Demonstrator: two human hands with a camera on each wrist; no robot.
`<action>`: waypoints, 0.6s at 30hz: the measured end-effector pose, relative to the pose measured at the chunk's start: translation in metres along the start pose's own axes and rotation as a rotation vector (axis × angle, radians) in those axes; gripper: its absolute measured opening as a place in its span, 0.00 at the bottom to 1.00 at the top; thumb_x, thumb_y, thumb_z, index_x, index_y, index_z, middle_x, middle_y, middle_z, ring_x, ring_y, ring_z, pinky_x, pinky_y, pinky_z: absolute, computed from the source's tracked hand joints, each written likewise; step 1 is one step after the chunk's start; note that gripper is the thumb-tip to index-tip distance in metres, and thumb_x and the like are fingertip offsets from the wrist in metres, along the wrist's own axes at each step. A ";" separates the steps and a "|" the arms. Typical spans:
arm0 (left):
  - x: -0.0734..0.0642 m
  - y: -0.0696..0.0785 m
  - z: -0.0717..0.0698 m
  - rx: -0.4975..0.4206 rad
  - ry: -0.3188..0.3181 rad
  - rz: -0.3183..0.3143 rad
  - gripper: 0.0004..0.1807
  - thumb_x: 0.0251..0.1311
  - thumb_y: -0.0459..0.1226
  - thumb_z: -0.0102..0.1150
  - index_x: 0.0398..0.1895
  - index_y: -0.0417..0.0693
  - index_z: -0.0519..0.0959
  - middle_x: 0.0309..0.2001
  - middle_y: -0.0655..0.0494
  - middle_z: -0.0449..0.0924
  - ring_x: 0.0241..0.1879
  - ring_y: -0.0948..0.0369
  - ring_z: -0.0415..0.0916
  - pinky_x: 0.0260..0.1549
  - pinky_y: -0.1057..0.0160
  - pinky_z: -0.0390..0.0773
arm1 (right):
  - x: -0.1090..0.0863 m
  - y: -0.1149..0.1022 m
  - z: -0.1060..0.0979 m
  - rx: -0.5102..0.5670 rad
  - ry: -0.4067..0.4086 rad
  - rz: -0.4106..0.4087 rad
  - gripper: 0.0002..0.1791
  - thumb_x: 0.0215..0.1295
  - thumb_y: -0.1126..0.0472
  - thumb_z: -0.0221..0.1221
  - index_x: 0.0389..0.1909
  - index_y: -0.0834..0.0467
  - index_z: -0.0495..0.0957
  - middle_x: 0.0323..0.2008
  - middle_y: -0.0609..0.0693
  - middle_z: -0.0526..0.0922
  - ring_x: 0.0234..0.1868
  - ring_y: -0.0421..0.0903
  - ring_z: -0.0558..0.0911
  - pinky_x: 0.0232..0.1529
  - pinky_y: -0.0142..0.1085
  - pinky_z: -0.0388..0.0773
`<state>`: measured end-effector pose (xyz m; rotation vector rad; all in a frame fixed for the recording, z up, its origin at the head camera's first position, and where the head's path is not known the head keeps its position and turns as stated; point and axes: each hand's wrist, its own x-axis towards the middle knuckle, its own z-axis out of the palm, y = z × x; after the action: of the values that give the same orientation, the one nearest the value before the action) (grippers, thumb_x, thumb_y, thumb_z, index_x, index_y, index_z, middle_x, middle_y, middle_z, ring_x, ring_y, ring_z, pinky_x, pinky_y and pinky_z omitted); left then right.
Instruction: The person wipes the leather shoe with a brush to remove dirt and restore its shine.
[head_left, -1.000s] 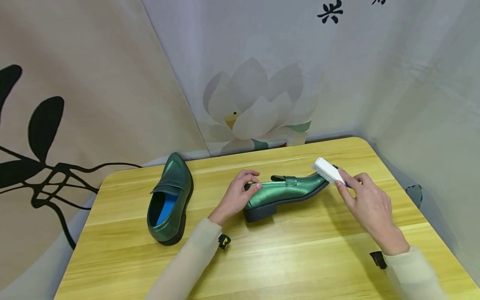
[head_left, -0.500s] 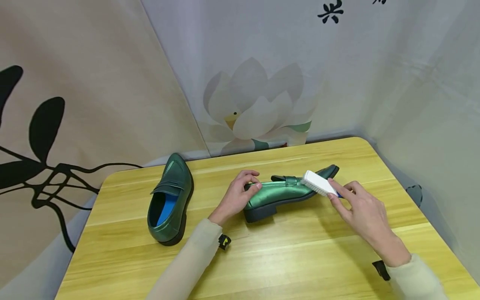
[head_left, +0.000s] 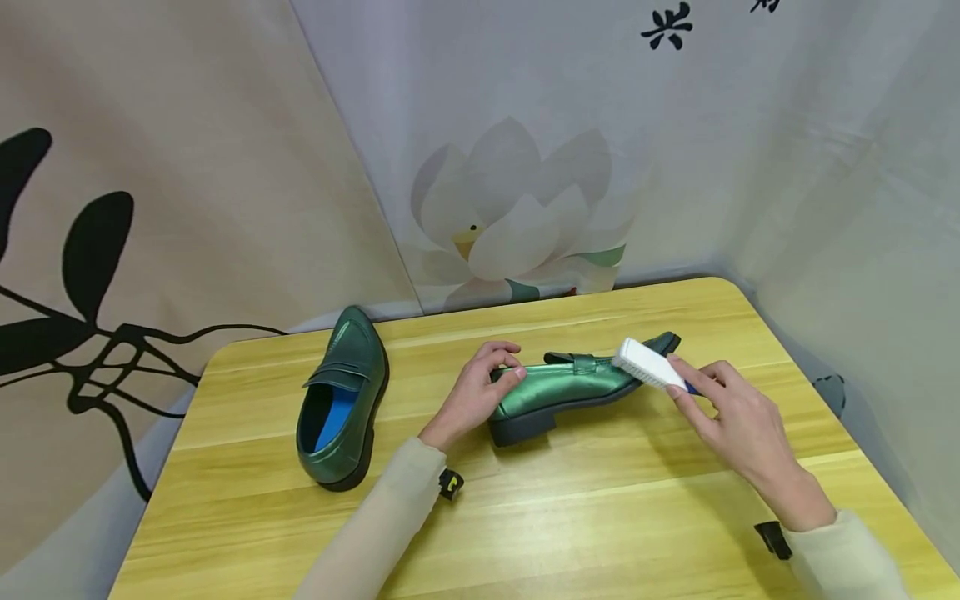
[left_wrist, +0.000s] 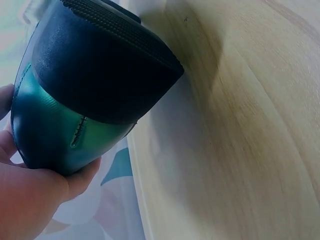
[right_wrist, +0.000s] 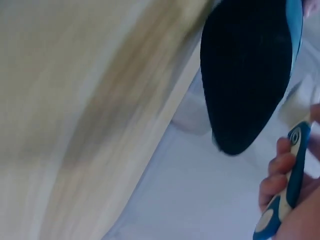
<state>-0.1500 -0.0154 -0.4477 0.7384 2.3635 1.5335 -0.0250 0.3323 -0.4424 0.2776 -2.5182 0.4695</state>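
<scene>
My left hand (head_left: 477, 392) grips a shiny green loafer (head_left: 558, 387) at its heel end, thumb and fingers around the opening. The shoe is tilted on its side above the wooden table, toe pointing right; in the left wrist view its black heel (left_wrist: 100, 60) faces the camera. With my right hand (head_left: 738, 421) I hold a white brush (head_left: 647, 363), whose bristles touch the loafer's upper near the toe. The right wrist view shows my fingers curled round the brush's blue and white handle (right_wrist: 295, 170), beside the dark sole (right_wrist: 247, 75).
A second green loafer (head_left: 341, 404) with a blue insole stands at the left on the wooden table (head_left: 600, 525), toe toward the back edge. A printed curtain (head_left: 525, 108) hangs close behind the table and along its sides.
The brush in my right hand has slid from the toe back toward the strap, then a little toward the toe again. My left hand and the held loafer stay put.
</scene>
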 end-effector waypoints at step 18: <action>0.000 0.002 0.000 0.012 -0.004 0.018 0.08 0.76 0.40 0.59 0.39 0.45 0.81 0.67 0.46 0.72 0.68 0.47 0.67 0.68 0.43 0.65 | 0.012 0.016 -0.009 -0.079 -0.041 0.180 0.22 0.73 0.51 0.62 0.64 0.54 0.82 0.38 0.61 0.81 0.20 0.46 0.70 0.16 0.37 0.60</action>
<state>-0.1491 -0.0146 -0.4457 0.7671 2.3719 1.5244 -0.0347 0.3489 -0.4332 0.0313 -2.6068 0.4369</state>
